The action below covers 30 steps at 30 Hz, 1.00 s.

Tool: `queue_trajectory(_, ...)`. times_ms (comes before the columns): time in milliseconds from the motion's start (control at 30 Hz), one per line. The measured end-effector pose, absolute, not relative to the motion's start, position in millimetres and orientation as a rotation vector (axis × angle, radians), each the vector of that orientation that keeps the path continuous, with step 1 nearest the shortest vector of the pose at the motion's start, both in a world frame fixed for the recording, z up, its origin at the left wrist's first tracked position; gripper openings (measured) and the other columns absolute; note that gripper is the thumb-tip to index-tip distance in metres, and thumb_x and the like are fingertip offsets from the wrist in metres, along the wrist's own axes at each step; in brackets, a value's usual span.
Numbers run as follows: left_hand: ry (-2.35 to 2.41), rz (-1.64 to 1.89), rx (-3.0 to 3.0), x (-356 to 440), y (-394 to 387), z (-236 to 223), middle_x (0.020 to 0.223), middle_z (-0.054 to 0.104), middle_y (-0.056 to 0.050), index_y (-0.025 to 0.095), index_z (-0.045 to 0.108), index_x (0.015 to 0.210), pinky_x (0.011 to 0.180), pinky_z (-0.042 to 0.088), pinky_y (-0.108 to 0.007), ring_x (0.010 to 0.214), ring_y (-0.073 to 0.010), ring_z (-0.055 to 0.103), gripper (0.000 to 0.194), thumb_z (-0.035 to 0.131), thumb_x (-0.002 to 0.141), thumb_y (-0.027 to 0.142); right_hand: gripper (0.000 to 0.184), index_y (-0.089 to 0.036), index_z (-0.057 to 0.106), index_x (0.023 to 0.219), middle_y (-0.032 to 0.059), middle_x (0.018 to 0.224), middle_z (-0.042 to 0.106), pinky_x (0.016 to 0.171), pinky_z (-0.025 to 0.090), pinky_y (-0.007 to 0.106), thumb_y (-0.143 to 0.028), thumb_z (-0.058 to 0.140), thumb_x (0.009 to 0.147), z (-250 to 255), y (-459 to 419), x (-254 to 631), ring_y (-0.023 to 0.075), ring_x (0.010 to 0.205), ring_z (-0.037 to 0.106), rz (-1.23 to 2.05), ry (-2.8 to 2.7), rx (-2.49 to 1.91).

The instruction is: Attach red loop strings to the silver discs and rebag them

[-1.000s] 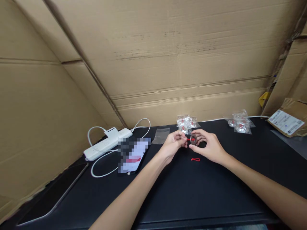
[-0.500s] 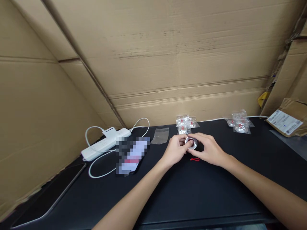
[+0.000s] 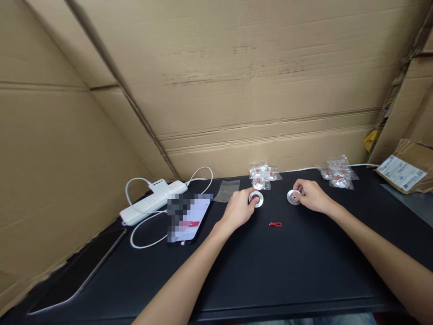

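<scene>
My left hand [image 3: 238, 208] grips a small round silver disc with a red centre [image 3: 256, 198], held low over the black table [image 3: 270, 271]. My right hand [image 3: 311, 195] holds a second round silver disc [image 3: 293, 197] to the right of it. The two discs are well apart. A short red string loop [image 3: 275, 224] lies on the table between and in front of my hands. An empty clear plastic bag [image 3: 227, 190] lies just left of my left hand.
Small packed bags with red-and-silver parts sit in two piles at the back [image 3: 263, 175] [image 3: 337, 174]. A phone [image 3: 187, 217], a white power strip [image 3: 152, 201] with cables and a dark tablet [image 3: 77, 273] lie to the left. Cardboard walls [image 3: 237, 90] enclose the table; a labelled parcel [image 3: 402, 174] sits at right.
My hands were together on one round piece. They have pulled apart sideways, each now holding a separate silver disc. The red string loop on the table has not moved.
</scene>
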<state>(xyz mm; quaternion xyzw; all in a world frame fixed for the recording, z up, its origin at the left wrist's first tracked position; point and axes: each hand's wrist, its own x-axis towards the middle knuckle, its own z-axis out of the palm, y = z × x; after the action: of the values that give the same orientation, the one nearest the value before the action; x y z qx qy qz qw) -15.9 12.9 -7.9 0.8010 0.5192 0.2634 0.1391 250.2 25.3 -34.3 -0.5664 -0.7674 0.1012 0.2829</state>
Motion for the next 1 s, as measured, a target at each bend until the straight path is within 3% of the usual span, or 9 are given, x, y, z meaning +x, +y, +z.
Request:
queue_trajectory(233,1.723,0.639,2.414,-21,17,-17,0.097,0.066,-0.013,0.022,0.068,0.116,0.081,0.042,-0.035,0.096,-0.0300,0.062,0.032,0.052,0.088,0.028,0.003,-0.018,0.060,0.078,-0.0001,0.065,0.064,0.053,0.043,0.023,-0.020,0.057,0.079,-32,19,237,0.0124,0.055,0.056,0.433,-1.937,-1.353)
queue_trajectory(500,1.640,0.893,2.388,-17,14,-10,0.099,0.061,-0.010,0.021,0.069,0.110,0.089,0.042,-0.038,0.101,-0.0284,0.056,0.029,0.055,0.088,0.030,0.013,-0.017,0.059,0.078,0.0014,0.069,0.063,0.055,0.049,0.024,-0.029,0.063,0.079,-20,9,219,0.0128,0.059,0.060,0.778,-1.797,-1.131)
queue_trajectory(633,1.316,1.073,2.182,-4,2,4,0.089,0.068,-0.007,0.020,0.068,0.110,0.076,0.047,-0.032,0.077,-0.0201,0.061,0.030,0.053,0.090,0.036,0.016,-0.017,0.058,0.079,0.0005,0.070,0.061,0.056,0.049,0.025,-0.032,0.065,0.080,-16,3,208,0.0123,0.059,0.059,0.915,-1.732,-1.006)
queue_trajectory(833,1.017,1.060,1.879,9,-5,1,0.081,0.070,-0.007,0.016,0.071,0.093,0.067,0.049,-0.028,0.073,-0.0185,0.064,0.021,0.062,0.084,0.032,0.018,-0.017,0.059,0.083,0.0015,0.075,0.062,0.062,0.050,0.026,-0.034,0.064,0.083,-15,-6,196,0.0131,0.066,0.060,0.972,-1.763,-0.916)
queue_trajectory(1000,1.117,1.290,1.595,1,5,2,0.072,0.066,-0.004,0.014,0.067,0.080,0.051,0.044,-0.022,0.056,-0.0121,0.057,0.018,0.067,0.078,0.031,0.020,-0.017,0.062,0.087,0.0008,0.074,0.061,0.058,0.044,0.024,-0.037,0.062,0.085,-12,-11,196,0.0113,0.062,0.053,0.746,-1.908,-1.035)
